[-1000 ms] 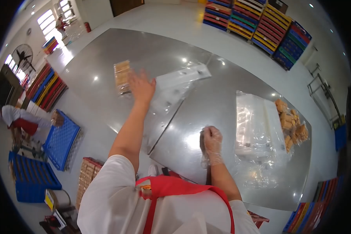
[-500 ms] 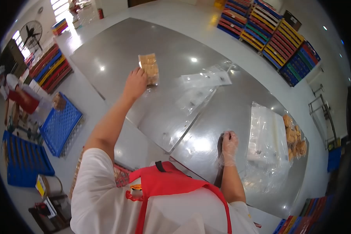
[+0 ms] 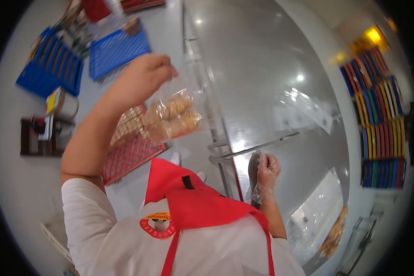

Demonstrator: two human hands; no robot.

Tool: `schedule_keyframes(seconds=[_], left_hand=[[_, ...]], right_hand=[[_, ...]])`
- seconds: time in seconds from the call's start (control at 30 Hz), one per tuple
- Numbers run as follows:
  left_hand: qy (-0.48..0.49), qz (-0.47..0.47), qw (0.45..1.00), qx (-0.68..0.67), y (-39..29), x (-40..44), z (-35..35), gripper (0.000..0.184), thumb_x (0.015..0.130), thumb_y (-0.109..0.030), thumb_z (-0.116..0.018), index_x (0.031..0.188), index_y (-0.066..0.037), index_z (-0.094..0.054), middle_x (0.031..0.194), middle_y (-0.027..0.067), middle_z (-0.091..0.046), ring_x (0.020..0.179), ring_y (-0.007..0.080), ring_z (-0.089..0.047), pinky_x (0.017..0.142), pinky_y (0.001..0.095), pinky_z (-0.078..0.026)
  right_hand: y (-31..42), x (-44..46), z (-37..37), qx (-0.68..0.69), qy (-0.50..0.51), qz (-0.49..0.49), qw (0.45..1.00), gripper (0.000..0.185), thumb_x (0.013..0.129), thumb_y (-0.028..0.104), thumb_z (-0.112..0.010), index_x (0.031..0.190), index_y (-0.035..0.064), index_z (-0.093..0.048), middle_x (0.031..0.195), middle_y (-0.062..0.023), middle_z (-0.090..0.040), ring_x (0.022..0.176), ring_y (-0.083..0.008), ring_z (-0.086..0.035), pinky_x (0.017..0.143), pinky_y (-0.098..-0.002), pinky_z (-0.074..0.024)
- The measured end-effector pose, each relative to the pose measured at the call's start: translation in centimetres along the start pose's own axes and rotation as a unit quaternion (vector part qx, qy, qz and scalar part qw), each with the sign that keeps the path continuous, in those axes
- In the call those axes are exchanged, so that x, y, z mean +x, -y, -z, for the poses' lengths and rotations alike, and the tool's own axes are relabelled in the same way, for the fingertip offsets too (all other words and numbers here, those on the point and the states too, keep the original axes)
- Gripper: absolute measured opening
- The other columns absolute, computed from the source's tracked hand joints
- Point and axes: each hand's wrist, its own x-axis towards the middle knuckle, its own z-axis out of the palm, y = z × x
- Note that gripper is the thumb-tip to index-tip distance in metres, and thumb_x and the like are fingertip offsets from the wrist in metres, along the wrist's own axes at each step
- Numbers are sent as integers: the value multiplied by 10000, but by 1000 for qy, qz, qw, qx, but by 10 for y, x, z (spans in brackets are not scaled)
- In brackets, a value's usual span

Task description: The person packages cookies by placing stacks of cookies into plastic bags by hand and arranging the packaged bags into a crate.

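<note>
My left hand (image 3: 149, 73), bare, pinches the top of a clear plastic bag of bread pieces (image 3: 181, 124). The bag hangs off the table's left side, over a red crate (image 3: 131, 158) on the floor side that holds other packed bread (image 3: 129, 123). Whether the hanging bag touches the crate's contents, I cannot tell. My right hand (image 3: 267, 172), in a clear plastic glove, is curled into a fist by the near edge of the steel table (image 3: 257, 60). Nothing shows in its fingers.
On the table lie loose clear bags (image 3: 308, 108), a stack of flat bags (image 3: 319, 207) and bread rolls (image 3: 333, 234) at the right. Blue crates (image 3: 117, 50) stand at upper left, beside a person's red apron (image 3: 95, 10). Stacked colored trays (image 3: 377, 133) line the right.
My left hand has lifted the bread bag off the table and carried it left, above the red crate. The view has turned left. My right hand remains a fist by the table.
</note>
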Motion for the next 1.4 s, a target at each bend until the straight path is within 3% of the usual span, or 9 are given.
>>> schedule_keyframes(seconds=[0.13,0.27,0.3,0.4,0.67,0.83,0.93,1.23,1.4], left_hand=[[-22,193,981,-3,109,-108,4,252,906,-125,-551,1044,54,-662,1006,107,-684,929,155,-627,796,308,-508],[-223,340,844,-349,276,-192,-33,236,863,-106,-544,1015,5,-687,777,15,-610,665,84,-534,563,258,-432],[-274,357,803,-391,314,-208,-42,253,851,-96,-543,1032,4,-689,769,-3,-598,645,69,-516,545,242,-418],[-369,343,751,-427,445,-248,-76,325,811,-78,-534,1071,31,-695,772,-6,-604,614,68,-494,550,225,-415],[-506,303,614,-524,689,-251,-175,331,782,-19,-516,1035,102,-693,787,24,-626,607,75,-481,540,226,-356],[-522,366,521,-567,735,-187,-191,217,784,-22,-539,897,65,-702,713,8,-586,581,95,-474,531,237,-359],[-487,383,541,-569,826,-200,-251,218,770,-29,-578,967,23,-655,797,24,-594,684,114,-541,587,256,-424],[-298,445,680,-500,815,-166,-238,614,753,-57,-601,1326,-216,-450,1113,17,-523,939,188,-530,789,414,-493],[-402,418,544,-607,767,-170,-213,696,752,-152,-642,1404,-202,-403,1155,43,-537,1017,197,-539,898,466,-459]], right_hand=[[48,32,-54,13,73,61,995,148,918,146,-650,920,2,-684,881,-155,-689,805,-291,-654,753,-376,-517],[49,69,-111,101,130,-84,983,185,939,176,-643,939,-4,-686,884,-133,-679,815,-250,-636,742,-365,-504],[52,76,-122,33,97,-10,995,194,940,185,-645,945,-5,-686,880,-132,-674,800,-235,-629,727,-354,-501],[76,100,-147,-92,45,91,991,213,940,199,-660,955,-12,-688,857,-109,-661,754,-180,-599,692,-322,-493],[65,131,-179,91,-46,-24,994,146,961,163,-649,953,18,-666,805,-3,-624,694,-80,-533,625,-220,-438],[58,137,-165,74,-77,-36,994,110,941,135,-666,902,35,-640,708,25,-547,618,-56,-472,572,-204,-395],[61,138,-159,32,-99,-56,993,120,932,143,-675,891,40,-630,676,41,-515,588,-43,-452,541,-193,-378],[61,137,-155,5,-132,-89,987,110,931,148,-668,901,45,-640,668,47,-515,576,-33,-442,523,-187,-350],[53,142,-154,48,-117,-74,989,94,934,113,-657,885,35,-634,675,41,-532,594,-45,-475,545,-195,-382]])
